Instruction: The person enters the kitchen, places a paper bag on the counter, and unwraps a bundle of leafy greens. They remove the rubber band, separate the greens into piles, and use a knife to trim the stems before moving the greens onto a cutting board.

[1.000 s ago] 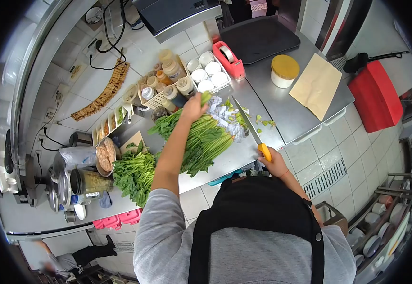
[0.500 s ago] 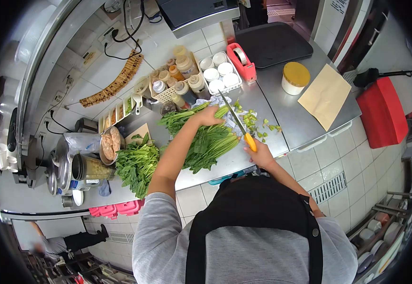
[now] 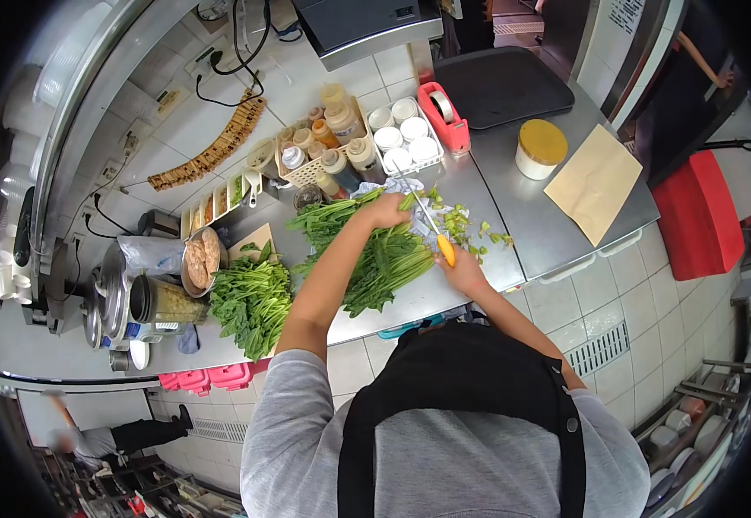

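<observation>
My left hand (image 3: 390,210) grips the stem end of a bunch of leafy greens (image 3: 319,216) on the steel counter. More greens with long stems (image 3: 384,268) lie just below that hand. My right hand (image 3: 463,272) is closed round the yellow handle of a knife (image 3: 445,249). Its blade slants up and left, right beside the fingers of my left hand and across the stem ends. Trimmed stem ends (image 3: 457,223) lie to the right of the blade, partly over a crumpled blue-and-white cloth (image 3: 434,205). To the left rests another heap of greens (image 3: 252,304).
Behind the greens stand a basket of squeeze bottles (image 3: 328,147), a basket of white-lidded containers (image 3: 413,129) and a red tape dispenser (image 3: 443,118). Rightward are a yellow-lidded tub (image 3: 540,148) and brown paper (image 3: 594,184). A bowl of meat (image 3: 202,259) sits left. Other people appear at the edges.
The knife has shifted left, its blade now closer to my left hand. My left hand keeps its place on the greens. Another person's arm has come into view at the upper right.
</observation>
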